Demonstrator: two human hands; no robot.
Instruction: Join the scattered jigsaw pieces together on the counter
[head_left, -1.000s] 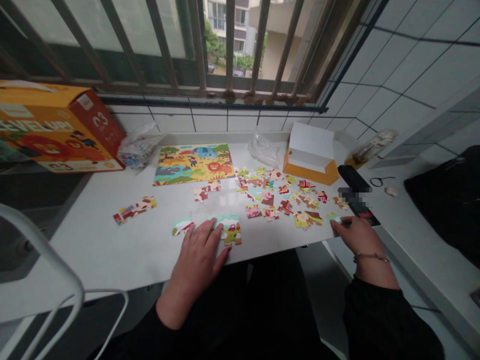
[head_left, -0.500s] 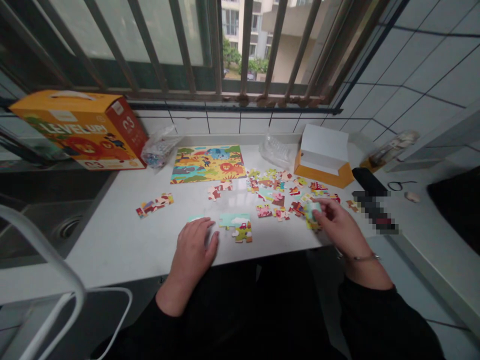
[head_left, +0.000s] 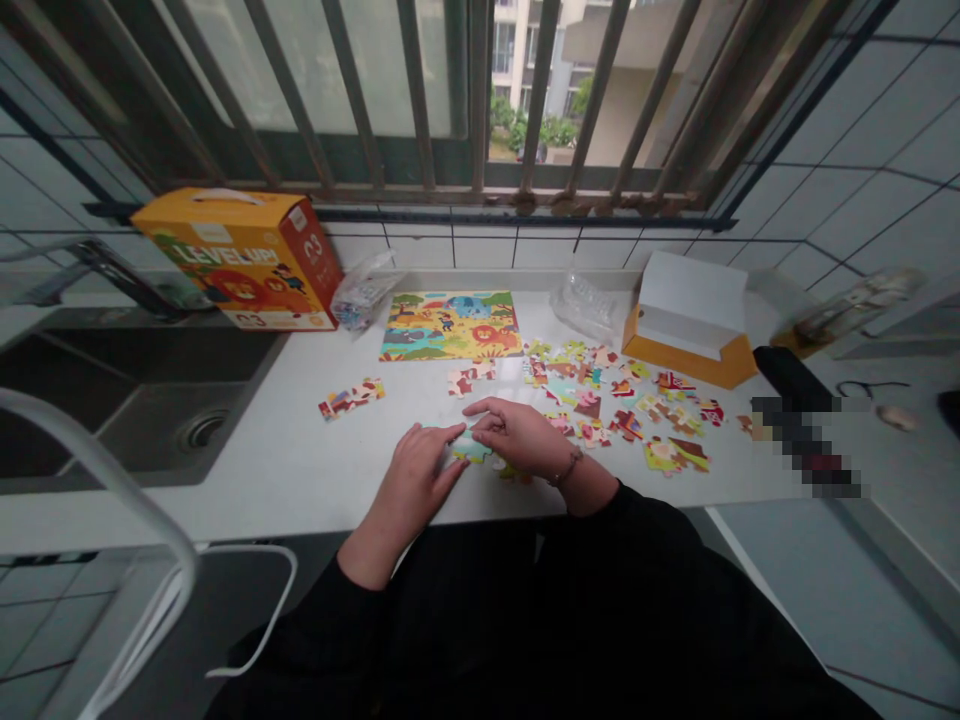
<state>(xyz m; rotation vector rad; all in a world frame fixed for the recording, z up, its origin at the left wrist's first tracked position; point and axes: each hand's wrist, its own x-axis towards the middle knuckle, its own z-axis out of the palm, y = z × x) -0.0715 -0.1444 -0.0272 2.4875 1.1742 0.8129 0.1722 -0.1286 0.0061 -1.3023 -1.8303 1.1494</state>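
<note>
One puzzle piece [head_left: 471,447], left hand [head_left: 416,468] half open touching it, right hand [head_left: 523,437] apparently pinching.

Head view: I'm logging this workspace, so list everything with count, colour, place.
LEVEL UP! carton: 1, orange, back left
Sink: 1, dark, left
Faucet: 1, dark, behind sink
Plastic bags: 2, clear, back
Animal picture: 1, multicoloured, back centre
Open box: 1, orange and white, back right
Puzzle row: 1, multicoloured, left of centre
Scattered jigsaw pieces: many, multicoloured, mostly right
Jigsaw section: 1, pale blue, between hands
Partly pixelated object: 1, black, right
Rounded lump: 1, beige, far right
Tubular frame: 1, white, front left
Barred window: 1, brown, back
Countertop: 1, white, underneath
Left hand, right hand: 2, black sleeves, front centre
</note>
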